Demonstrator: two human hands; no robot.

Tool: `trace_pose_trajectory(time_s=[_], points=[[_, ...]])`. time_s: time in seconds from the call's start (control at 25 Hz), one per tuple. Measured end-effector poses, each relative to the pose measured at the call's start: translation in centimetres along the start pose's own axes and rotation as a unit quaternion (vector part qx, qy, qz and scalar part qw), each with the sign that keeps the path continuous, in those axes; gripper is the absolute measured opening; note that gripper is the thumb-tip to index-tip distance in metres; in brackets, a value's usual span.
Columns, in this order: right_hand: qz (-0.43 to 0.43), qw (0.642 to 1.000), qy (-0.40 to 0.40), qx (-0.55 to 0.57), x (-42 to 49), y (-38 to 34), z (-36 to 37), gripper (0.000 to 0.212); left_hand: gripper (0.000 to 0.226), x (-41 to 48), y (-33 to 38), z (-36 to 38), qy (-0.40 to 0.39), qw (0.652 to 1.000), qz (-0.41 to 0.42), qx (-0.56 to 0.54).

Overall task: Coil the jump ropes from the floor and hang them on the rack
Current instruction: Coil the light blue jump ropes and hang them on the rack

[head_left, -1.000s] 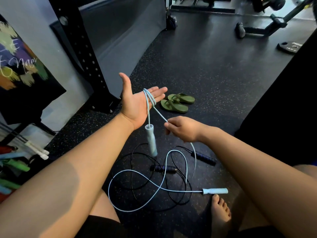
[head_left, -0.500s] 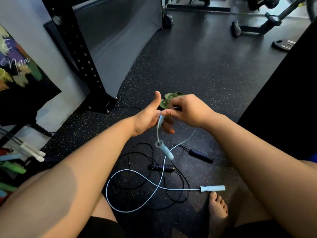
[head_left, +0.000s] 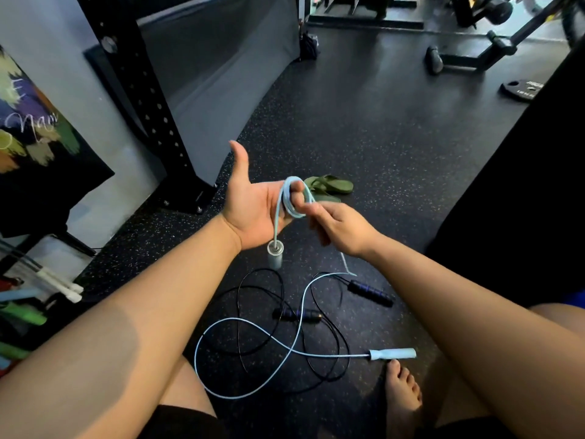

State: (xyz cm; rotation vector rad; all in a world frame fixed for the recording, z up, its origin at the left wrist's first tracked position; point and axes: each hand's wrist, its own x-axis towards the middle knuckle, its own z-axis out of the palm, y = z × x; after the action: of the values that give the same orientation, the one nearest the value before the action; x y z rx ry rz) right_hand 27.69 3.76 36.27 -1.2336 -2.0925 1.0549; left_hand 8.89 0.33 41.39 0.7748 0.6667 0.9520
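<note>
Open floor beyond tangled jump ropes

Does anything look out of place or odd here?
Only the floor tangle: the loose cord of the pale blue jump rope crosses the thin black jump rope with dark handles. Green flip-flops lie farther off. Nothing looks damaged.
</note>
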Motion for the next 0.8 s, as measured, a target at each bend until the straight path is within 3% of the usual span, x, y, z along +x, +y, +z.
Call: trace_pose_trajectory(time_s=[0.24, 0.32, 0.48, 0.68, 0.8], points=[[0.024, 0.99, -0.125, -0.065, -0.3, -0.5, 1.1, 0.031, 0.134, 0.5, 0.4, -0.9, 0.06, 0.99, 0.1, -0.076], [0.001, 0.984, -0.141, -0.111, -0.4, -1.5, 0.6, 0.028, 0.135, 0.9, 0.4, -1.3, 0.113, 0.988, 0.101, -0.023], [-0.073, 0.981, -0.096, -0.152, -0.4, -3.7, -0.6, 0.031, 0.122, 1.6, -0.8, -1.5, 0.204, 0.957, 0.05, 0.202], [-0.136, 0.963, -0.019, -0.231, 0.5, -3.8, -2.8, 0.034, 0.115, 1.0, -1.6, 0.0, 0.096, 0.927, -0.061, 0.358], [-0.131, 0.969, 0.019, -0.207, 0.5, -2.9, -3.9, 0.032, 0.111, 0.5, -1.6, 0.5, 0.061, 0.916, -0.12, 0.377]])
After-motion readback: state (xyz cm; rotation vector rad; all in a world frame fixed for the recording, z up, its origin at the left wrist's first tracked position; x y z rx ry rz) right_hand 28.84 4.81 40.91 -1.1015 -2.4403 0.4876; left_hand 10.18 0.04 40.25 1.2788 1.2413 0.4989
